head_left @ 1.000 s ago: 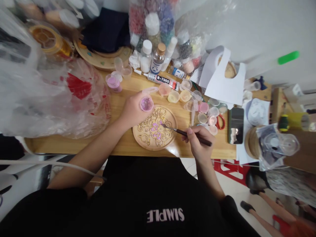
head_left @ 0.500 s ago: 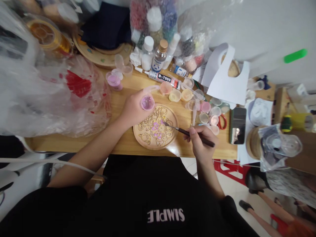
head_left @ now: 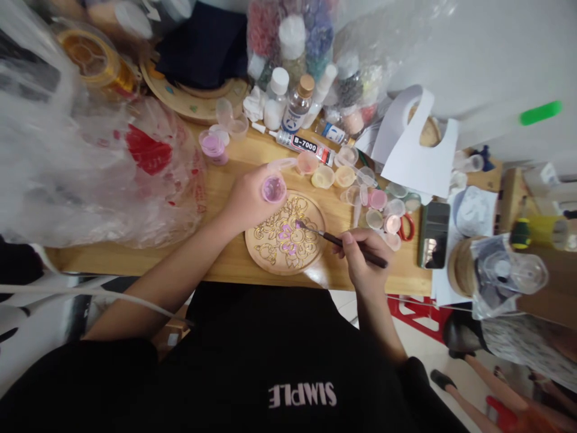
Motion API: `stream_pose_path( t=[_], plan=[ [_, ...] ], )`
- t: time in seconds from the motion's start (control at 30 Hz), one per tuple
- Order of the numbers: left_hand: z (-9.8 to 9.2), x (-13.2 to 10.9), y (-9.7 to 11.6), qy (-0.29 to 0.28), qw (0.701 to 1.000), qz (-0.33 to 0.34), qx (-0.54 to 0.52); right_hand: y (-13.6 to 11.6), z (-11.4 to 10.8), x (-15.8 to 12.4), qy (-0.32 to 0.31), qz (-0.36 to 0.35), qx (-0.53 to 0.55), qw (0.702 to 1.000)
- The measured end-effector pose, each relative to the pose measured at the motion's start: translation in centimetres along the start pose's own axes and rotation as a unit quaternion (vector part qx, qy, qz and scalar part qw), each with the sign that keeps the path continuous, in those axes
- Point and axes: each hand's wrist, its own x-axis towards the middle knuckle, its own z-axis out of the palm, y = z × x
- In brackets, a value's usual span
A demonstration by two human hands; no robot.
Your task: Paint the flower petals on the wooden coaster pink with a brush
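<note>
My left hand [head_left: 250,198] is closed around a small clear cup of purple paste [head_left: 274,189], held over the upper left edge of a round wooden plate [head_left: 256,255]. Gold raised outlines form a flower pattern on the plate, with several petals filled in purple. In my right hand [head_left: 364,258] is a dark-handled tool [head_left: 333,239], gripped between thumb and fingers. Its metal tip rests at or just above a purple petal near the middle of the pattern; contact cannot be made out.
Behind the plate lie small open cups [head_left: 323,176], a B-7000 glue tube [head_left: 305,144] and bottles [head_left: 297,105]. Red scissors [head_left: 407,227] and a phone [head_left: 434,234] are at the right. A plastic bag [head_left: 103,174] fills the left. Another person's legs [head_left: 487,379] show at lower right.
The view has shifted slightly, moving most table items a little to the right. Both hands keep their grips, and the tool tip stays near the same petal.
</note>
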Motion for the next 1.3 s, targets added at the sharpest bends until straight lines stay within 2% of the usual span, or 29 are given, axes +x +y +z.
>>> stream_pose_path(
  t=[0.27, 0.6, 0.73, 0.83, 0.9, 0.97, 1.1, 1.2, 1.3],
  plan=[
    [-0.4, -0.1, 0.6, -0.024, 1.000, -0.005, 0.019, 0.0, 0.0, 0.1, 0.001, -0.013, -0.001, 1.000],
    [-0.2, -0.1, 0.2, -0.010, 1.000, 0.006, 0.004, -0.1, -0.2, -0.1, 0.005, -0.005, 0.007, 1.000],
    [-0.1, -0.1, -0.1, -0.009, 1.000, 0.001, 0.009, -0.1, -0.4, 0.4, 0.060, 0.055, 0.090, 0.993],
    [-0.1, 0.0, -0.3, -0.002, 1.000, 0.000, -0.005, 0.0, -0.7, 1.3, 0.091, 0.127, 0.194, 0.969],
    [0.0, 0.0, -0.5, -0.002, 1.000, 0.000, -0.012, 0.2, -0.9, 1.8, 0.093, 0.165, 0.225, 0.956],
    [0.1, 0.0, -0.7, 0.015, 1.000, -0.002, -0.010, 0.3, -1.1, 2.0, 0.088, 0.192, 0.246, 0.946],
    [0.3, -0.1, -1.0, 0.094, 0.995, 0.015, -0.024, 0.2, -1.5, 1.9, 0.076, 0.206, 0.294, 0.930],
    [0.1, 0.1, -1.4, 0.124, 0.992, -0.014, -0.009, -0.1, -2.1, 1.9, 0.054, 0.221, 0.350, 0.909],
    [-0.5, 0.6, -1.5, 0.145, 0.989, -0.008, 0.020, -0.3, -2.5, 2.2, 0.060, 0.194, 0.379, 0.903]
  ],
)
